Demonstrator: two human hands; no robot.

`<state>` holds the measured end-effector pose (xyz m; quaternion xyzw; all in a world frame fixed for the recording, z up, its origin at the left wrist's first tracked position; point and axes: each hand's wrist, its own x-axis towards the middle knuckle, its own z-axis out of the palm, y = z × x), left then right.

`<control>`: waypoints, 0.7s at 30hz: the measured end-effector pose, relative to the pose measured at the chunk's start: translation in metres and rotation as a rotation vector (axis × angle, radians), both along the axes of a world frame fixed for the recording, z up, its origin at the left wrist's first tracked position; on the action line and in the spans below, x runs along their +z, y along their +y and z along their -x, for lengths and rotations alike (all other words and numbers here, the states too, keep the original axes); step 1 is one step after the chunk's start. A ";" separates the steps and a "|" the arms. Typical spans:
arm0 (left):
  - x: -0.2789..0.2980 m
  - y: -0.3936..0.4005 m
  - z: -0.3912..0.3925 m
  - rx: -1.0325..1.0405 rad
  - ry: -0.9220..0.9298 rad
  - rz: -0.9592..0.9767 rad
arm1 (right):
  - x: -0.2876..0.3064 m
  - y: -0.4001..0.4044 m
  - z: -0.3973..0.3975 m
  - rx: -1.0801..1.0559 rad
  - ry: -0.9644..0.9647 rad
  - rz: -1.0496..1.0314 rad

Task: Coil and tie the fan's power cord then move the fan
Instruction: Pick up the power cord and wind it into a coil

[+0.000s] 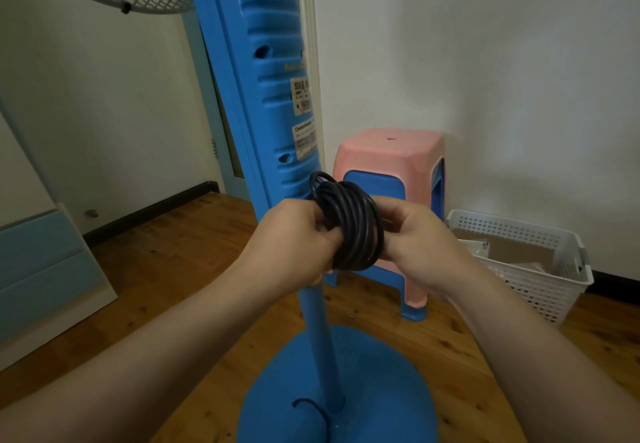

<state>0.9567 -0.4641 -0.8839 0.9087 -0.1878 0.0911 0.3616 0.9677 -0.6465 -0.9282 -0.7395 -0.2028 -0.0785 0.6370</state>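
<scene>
Head view, left hand [294, 238] and right hand [417, 234] both gripping black coiled power cord [349, 224], held before blue pedestal fan [277, 103], pink stool [391, 155] behind, white basket [533, 290] beside wall.

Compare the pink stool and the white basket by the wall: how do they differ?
The pink stool has solid walls and a closed flat top; the white basket has perforated walls and an open top. The stool appears nested on a blue one; the basket sits straight on the floor and holds flat items. Both look plastic and stand near the wall.
</scene>
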 end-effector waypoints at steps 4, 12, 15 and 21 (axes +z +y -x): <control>0.003 0.000 0.001 0.013 0.063 0.029 | -0.003 0.005 0.003 -0.073 -0.087 0.100; 0.030 0.002 0.003 0.023 0.401 -0.195 | -0.004 0.010 0.007 -0.087 -0.099 0.157; 0.028 0.000 0.008 -0.012 0.465 -0.188 | -0.003 0.008 0.008 -0.121 -0.124 0.165; 0.019 -0.002 0.015 -0.015 0.628 0.059 | -0.001 0.010 0.016 -0.130 -0.128 0.179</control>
